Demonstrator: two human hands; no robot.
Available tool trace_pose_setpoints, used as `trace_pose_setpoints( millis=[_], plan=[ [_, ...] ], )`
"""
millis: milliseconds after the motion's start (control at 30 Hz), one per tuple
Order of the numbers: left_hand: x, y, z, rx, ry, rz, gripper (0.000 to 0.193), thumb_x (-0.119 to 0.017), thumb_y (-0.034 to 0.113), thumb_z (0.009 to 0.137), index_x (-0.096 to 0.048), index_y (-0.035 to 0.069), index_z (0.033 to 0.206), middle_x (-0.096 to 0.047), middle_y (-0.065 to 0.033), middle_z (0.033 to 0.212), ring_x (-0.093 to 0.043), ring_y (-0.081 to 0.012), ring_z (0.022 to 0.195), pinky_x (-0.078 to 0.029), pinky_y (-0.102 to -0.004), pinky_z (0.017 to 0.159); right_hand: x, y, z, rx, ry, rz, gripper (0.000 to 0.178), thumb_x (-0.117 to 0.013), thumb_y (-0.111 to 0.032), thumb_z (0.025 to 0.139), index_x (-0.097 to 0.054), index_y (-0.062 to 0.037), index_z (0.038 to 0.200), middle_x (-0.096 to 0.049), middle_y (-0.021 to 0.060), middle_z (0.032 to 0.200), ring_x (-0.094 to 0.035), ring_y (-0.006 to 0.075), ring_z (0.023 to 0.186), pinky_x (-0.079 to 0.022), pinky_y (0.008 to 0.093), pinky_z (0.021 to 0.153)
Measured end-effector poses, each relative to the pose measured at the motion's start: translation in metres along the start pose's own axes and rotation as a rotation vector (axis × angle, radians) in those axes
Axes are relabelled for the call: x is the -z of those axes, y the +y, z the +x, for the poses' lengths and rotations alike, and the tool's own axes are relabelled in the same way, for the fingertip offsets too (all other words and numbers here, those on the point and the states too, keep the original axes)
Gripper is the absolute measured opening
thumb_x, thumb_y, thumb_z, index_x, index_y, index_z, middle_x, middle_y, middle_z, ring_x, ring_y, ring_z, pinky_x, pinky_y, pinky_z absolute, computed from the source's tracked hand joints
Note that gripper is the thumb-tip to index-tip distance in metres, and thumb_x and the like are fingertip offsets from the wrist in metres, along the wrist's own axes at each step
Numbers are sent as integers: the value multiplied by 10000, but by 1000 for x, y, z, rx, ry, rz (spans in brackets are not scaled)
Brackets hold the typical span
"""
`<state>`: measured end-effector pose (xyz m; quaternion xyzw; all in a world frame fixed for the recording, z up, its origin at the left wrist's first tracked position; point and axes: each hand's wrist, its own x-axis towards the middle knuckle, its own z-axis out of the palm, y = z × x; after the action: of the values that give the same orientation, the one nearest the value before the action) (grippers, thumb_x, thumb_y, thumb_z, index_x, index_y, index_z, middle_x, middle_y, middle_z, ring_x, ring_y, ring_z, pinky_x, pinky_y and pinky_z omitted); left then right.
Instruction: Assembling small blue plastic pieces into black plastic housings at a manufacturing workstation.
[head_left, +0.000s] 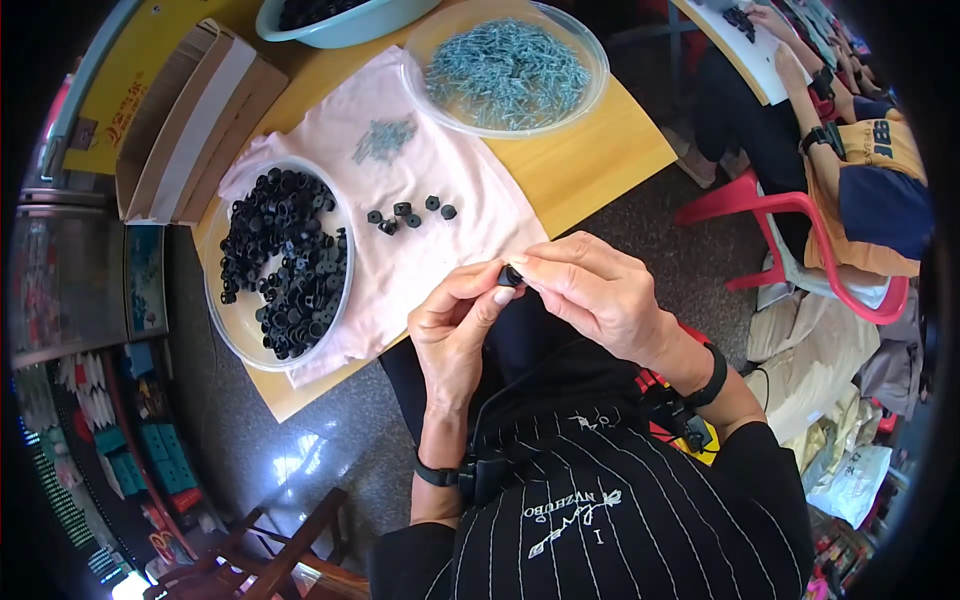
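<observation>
A small black plastic knob-like part point(510, 275) is pinched between the thumb and fingers of my left hand point(452, 325), just past the table's near edge. My right hand point(605, 298) meets it from the right, its thumb and fingertips closed together at the top of the part. Whatever those right fingertips hold is too small or hidden to make out. Several similar loose black parts point(413, 220) lie on the pale pink cloth point(470, 180) beyond my hands. Farther off on the cloth is a small heap of silvery screws point(384, 140).
At the left, a clear round tub point(349, 250) holds many black parts. A clear round tray point(606, 75) of screws stands at the back, beside a pale blue basin point(340, 35). An open cardboard box point(190, 130) sits far left. At right, another person sits on a red chair point(820, 215).
</observation>
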<state>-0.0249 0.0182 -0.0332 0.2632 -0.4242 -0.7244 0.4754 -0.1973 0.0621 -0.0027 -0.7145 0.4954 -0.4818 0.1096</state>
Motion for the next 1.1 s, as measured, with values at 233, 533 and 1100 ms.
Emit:
trace_pose_setpoints(
  millis=[233,533,1100],
  plan=[
    [3,1,1,-1,-9,-9,217,-661,-103,837,-667,-49,1047,-656,-138,1074,-664,-201,941,-556,-309,879,-4,-7,5,52,20,-125,373,-729,33,707,-674,-9,1073,-654,81,975,-655,241,851,-559,308,721],
    [-3,-1,-3,99,89,-122,176,-705,-69,821,-682,4,979,-681,-101,1063,-645,-141,951,-519,-278,885,-8,-4,2,62,61,-191,357,-756,10,697,-674,0,1045,-614,73,906,-612,222,779,-543,294,669],
    [-5,-5,-6,92,96,-113,144,-688,-23,861,-674,14,999,-688,-101,1049,-645,-133,933,-519,-290,873,-14,-11,0,-24,141,-81,287,-734,53,705,-667,-4,979,-622,88,877,-629,224,772,-537,299,663]
  ],
)
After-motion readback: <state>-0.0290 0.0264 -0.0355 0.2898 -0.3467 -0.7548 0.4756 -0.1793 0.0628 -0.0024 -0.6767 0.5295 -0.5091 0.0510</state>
